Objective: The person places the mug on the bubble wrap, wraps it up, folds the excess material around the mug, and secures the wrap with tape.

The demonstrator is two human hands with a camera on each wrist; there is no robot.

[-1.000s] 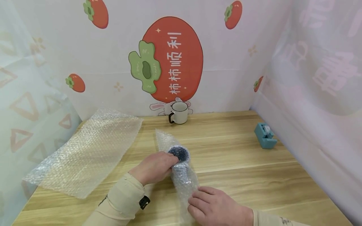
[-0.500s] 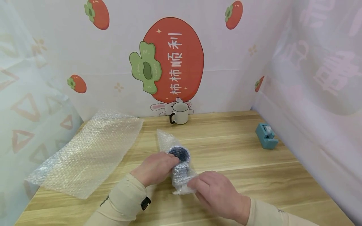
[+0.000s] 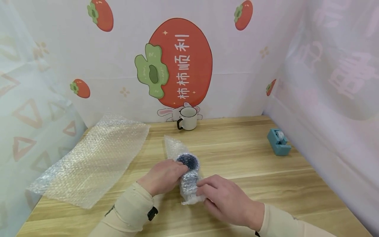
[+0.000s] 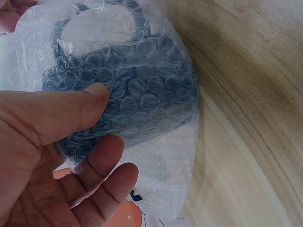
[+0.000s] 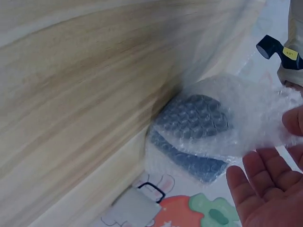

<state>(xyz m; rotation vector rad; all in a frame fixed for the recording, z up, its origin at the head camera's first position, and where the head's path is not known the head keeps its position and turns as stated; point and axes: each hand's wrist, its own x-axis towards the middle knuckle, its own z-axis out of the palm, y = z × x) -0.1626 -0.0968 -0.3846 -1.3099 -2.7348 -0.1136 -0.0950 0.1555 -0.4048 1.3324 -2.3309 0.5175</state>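
A dark blue mug [image 3: 190, 161] sits on its side of the table within bubble wrap [image 3: 174, 146], its round opening facing up in the head view. My left hand [image 3: 164, 176] holds the mug near the rim; in the left wrist view the thumb lies over the wrapped wall, fingers curled beneath. The mug's handle shows through the plastic there. Beside the near end, my right hand [image 3: 226, 199] has its fingertips at the folded wrap. In the right wrist view the wrap's end [image 5: 265, 113] runs between its thumb and fingers.
Another bubble wrap sheet [image 3: 100, 158] lies flat at the left. A white mug [image 3: 188, 119] with a black handle stands at the back, against the printed backdrop. A teal tape dispenser [image 3: 278, 142] stands at the right edge of the wooden table [image 3: 251, 158].
My right hand has moved up and away from me, folding the near end of the bubble wrap against the mug. My left hand has stayed at the rim.
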